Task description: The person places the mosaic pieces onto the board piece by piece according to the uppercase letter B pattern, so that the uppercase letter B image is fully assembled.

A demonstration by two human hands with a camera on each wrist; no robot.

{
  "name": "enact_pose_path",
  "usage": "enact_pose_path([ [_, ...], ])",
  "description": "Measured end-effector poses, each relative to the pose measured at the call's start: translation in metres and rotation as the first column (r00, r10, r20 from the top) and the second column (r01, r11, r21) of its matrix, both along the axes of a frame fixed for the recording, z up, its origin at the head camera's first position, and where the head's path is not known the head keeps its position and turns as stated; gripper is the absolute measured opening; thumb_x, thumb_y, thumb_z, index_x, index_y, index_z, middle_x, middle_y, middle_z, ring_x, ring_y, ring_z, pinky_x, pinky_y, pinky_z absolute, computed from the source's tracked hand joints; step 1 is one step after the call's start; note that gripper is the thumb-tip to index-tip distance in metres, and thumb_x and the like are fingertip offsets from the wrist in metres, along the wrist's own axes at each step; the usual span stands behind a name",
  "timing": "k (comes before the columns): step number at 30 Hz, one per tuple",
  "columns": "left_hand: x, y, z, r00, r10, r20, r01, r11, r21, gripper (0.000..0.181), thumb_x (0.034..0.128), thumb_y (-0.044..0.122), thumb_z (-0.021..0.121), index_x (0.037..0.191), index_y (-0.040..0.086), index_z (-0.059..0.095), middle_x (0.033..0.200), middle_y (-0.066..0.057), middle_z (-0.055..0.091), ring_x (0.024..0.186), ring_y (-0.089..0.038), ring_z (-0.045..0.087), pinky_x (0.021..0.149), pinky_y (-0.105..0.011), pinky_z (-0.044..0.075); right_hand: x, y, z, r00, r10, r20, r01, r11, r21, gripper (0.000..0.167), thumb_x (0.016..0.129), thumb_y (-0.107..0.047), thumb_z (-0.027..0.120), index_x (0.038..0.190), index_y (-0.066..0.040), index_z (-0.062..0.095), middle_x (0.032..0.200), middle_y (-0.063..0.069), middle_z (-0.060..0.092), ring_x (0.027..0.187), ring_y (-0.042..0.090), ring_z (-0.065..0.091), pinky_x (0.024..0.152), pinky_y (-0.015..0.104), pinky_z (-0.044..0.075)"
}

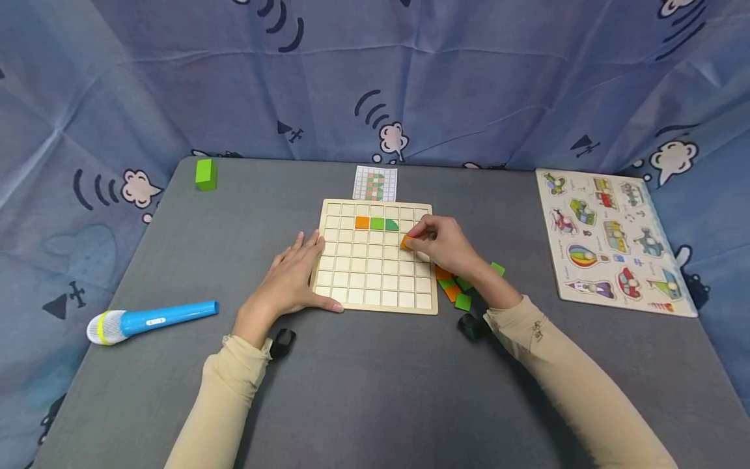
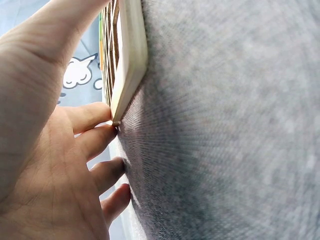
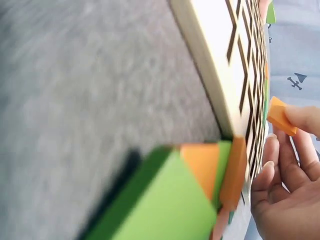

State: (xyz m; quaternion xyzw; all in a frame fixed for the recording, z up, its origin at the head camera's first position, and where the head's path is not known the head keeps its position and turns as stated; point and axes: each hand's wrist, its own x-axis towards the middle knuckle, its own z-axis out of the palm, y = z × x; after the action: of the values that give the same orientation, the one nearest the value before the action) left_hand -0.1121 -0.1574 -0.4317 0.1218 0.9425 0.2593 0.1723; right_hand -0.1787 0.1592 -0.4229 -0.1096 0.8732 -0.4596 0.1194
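Left hand [image 1: 290, 280] spread against the board [image 1: 357, 281], right hand [image 1: 446, 246] above it pinches a tile [image 1: 405, 243], probably light, stiff, best edge-held.

On the table [image 1: 375, 391] we see a grid board [image 1: 375, 283]; behind it, a pattern card [image 1: 375, 182]; left, a microphone [image 1: 155, 320] and block [image 1: 205, 174]; right, loose tiles [image 1: 463, 301] and, farther out, a picture puzzle [image 1: 597, 215].

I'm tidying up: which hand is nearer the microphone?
Left. The left hand touches the board, right of the microphone; the right hand is farther right, holding an orange tile.
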Motion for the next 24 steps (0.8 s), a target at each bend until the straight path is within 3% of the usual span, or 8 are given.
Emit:
enact_pose_path([
  [7,0.001,0.000,0.000,1.000,-0.002,-0.015,0.002,1.000,0.002,0.143,0.0663,0.059,0.098,0.171,0.008,0.015,0.180,-0.007,0.005,0.168,-0.032,-0.001,0.131,-0.061,0.013,-0.003,-0.010,-0.003,0.999,0.007,-0.036,-0.007,1.000,-0.018,0.019,0.102,-0.007,0.069,0.118,-0.004,0.078,0.100,0.016,0.073,0.083,0.025,0.058,0.075,0.029,0.045],
  [14,0.001,0.001,0.003,1.000,-0.003,-0.005,0.003,1.000,-0.001,0.141,0.0673,0.058,0.097,0.171,0.008,0.016,0.180,-0.007,0.005,0.168,-0.033,-0.001,0.131,-0.062,0.012,-0.009,-0.021,-0.008,0.995,-0.079,-0.067,0.079,0.997,-0.010,0.011,0.097,-0.011,0.078,0.105,-0.004,0.078,0.100,0.015,0.079,0.088,0.025,0.069,0.076,0.030,0.052],
  [24,0.002,0.002,0.005,1.000,-0.005,-0.003,0.005,1.000,-0.005,0.141,0.0676,0.058,0.097,0.171,0.007,0.016,0.180,-0.008,0.005,0.168,-0.033,-0.002,0.132,-0.061,0.012,-0.011,-0.030,-0.005,0.992,-0.116,-0.052,0.116,0.993,0.003,0.011,0.096,-0.011,0.079,0.104,-0.004,0.081,0.098,0.013,0.072,0.078,0.023,0.057,0.068,0.031,0.045],
])
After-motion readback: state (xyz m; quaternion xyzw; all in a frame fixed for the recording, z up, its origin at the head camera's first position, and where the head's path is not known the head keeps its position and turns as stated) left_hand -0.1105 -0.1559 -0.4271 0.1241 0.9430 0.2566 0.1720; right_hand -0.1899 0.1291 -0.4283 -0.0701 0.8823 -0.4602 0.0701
